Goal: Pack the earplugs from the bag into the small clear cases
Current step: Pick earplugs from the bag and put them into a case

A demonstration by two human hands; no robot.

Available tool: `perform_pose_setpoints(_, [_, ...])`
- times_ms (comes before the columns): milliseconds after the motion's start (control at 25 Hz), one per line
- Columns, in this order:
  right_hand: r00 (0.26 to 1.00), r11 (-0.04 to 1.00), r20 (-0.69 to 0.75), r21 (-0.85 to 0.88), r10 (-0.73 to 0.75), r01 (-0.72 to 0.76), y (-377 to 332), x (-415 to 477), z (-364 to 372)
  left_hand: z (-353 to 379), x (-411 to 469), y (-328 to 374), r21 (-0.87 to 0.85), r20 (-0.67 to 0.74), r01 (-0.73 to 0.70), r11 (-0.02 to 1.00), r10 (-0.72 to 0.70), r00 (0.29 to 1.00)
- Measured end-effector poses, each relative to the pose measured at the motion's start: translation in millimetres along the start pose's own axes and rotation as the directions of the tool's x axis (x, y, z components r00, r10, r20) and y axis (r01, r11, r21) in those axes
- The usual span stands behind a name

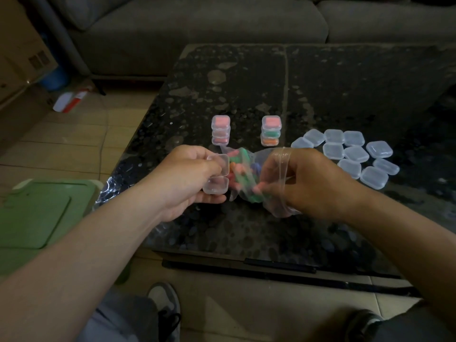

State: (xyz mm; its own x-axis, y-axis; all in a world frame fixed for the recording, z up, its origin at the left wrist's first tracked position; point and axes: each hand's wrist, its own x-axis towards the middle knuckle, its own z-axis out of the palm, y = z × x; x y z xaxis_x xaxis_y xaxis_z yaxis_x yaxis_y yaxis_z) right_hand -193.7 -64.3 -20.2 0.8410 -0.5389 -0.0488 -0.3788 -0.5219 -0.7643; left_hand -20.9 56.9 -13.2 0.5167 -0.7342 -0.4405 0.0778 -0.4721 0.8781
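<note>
My left hand (190, 178) holds an open small clear case (217, 177), its lid hinged up and both halves showing nothing inside. Right beside it lies a clear plastic bag (246, 178) of coloured earplugs, green, orange and pink. My right hand (308, 183) is inside the bag's mouth, the plastic stretched over its knuckles, fingers curled among the earplugs. Whether they pinch one is hidden. Two stacks of filled, closed cases stand behind: the left stack (220, 130) and the right stack (271, 130).
Several empty closed clear cases (355, 154) lie spread at the right on the dark speckled table (345, 90). A grey sofa (197, 28) stands behind the table. A green bin lid (42, 213) sits at the left on the tiled floor.
</note>
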Motion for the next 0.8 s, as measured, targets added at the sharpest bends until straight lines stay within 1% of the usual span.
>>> perform_pose_setpoints(120, [1.000,0.997,-0.017,-0.072,-0.015,0.014,6,1,-1,-1,1,-1,0.035,-0.040,-0.001,0.999,0.002,0.999])
perform_pose_setpoints(280, [1.000,0.995,-0.009,-0.098,-0.018,0.017,7,1,-3,-2,-1,2,0.118,-0.046,0.051,0.992,-0.046,0.998])
perform_pose_setpoints(440, [0.999,0.999,-0.044,-0.034,0.014,-0.016,4,2,-3,-3,-1,3,0.028,-0.024,0.084,0.996,-0.083,0.996])
perform_pose_setpoints(560, [0.998,0.999,-0.042,0.031,0.045,-0.044,-2,1,-3,-4,-2,3,-0.102,0.085,0.141,0.985,-0.132,0.988])
perform_pose_setpoints(640, [0.997,0.993,-0.004,0.081,0.081,-0.080,-6,-1,-3,-3,-3,2,-0.138,0.138,0.170,0.976,-0.151,0.979])
perform_pose_setpoints(680, [0.996,0.993,0.004,0.071,0.090,-0.090,-6,-1,-4,-3,-3,2,-0.143,0.150,0.179,0.973,-0.158,0.976])
perform_pose_setpoints(800, [0.997,0.996,-0.025,-0.056,0.072,-0.073,-2,1,-6,-2,-3,2,-0.172,0.158,0.190,0.967,-0.163,0.974])
